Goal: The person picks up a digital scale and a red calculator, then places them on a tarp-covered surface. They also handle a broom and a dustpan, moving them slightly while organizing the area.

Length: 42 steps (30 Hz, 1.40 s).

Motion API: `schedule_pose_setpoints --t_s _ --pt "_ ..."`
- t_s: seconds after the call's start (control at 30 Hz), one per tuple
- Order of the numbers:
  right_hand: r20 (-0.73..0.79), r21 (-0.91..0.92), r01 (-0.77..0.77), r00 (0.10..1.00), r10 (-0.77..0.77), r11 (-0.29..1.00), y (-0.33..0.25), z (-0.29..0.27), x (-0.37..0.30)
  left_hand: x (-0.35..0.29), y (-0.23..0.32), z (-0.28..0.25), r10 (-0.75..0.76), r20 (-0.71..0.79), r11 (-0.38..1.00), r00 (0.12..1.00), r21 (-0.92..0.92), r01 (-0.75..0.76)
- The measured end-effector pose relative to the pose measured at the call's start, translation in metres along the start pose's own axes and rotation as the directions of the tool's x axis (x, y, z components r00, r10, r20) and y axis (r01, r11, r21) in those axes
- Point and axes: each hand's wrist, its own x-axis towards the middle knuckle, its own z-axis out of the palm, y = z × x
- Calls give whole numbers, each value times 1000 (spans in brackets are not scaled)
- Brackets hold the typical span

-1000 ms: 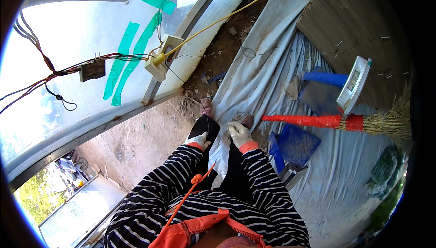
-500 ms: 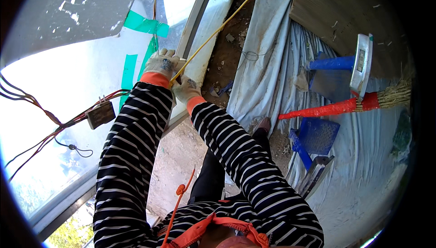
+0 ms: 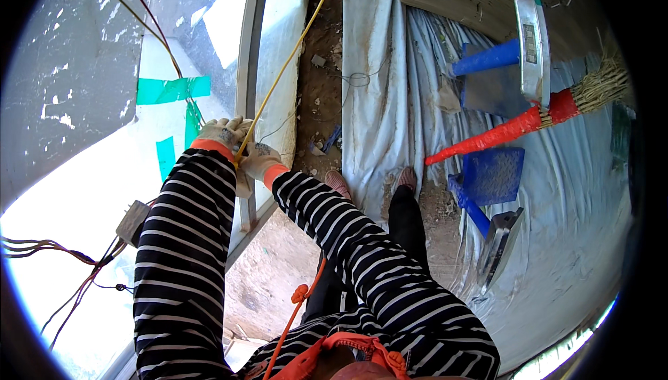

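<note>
Both my hands wear pale work gloves with orange cuffs and meet at the upright window frame (image 3: 252, 39). A thin yellow cord (image 3: 291, 57) runs down from the top edge and passes between them. My left hand (image 3: 224, 134) has its fingers curled over the frame; what lies under them is hidden. Just below and to the right, my right hand (image 3: 258, 160) is closed around the cord's lower part, its fingertips partly hidden. A pale block-like piece (image 3: 243, 185) shows under the hands. A thin wire sticks out beside the right hand.
Green tape (image 3: 174, 90) holds dark wires on the glass at left, with a small box (image 3: 132, 223) on other wires. To the right, a broom with a red handle (image 3: 483, 134), a blue-handled dustpan (image 3: 492, 175) and another blue-handled tool (image 3: 487, 57) lie on white sheeting (image 3: 376, 102).
The view has shifted, so the frame and hands appear further left and lower. Both feet now show. My hands stay together at the cord and frame.
</note>
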Motion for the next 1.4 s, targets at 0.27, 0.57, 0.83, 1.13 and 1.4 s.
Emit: schedule_pose_setpoints --t_s 0.27,0.57,0.83,1.13,1.4 --pt "54 -23 48 997 -47 999 5 -7 1 6 1 1 7 5 998 1000 -56 -6" --pt "245 442 -51 967 -66 895 6 -7 -59 -13 2 -11 -80 103 985 991 -143 94" --pt "28 121 -188 982 186 975 114 -16 -62 -1 9 -7 -125 -18 964 992 -238 117" --pt "-10 -189 -430 900 436 883 235 -38 -39 -44 128 20 -400 -757 773 517 -581 -254" --pt "-304 -153 -396 891 339 905 335 -81 57 47 384 192 272 -274 473 923 -797 -375"
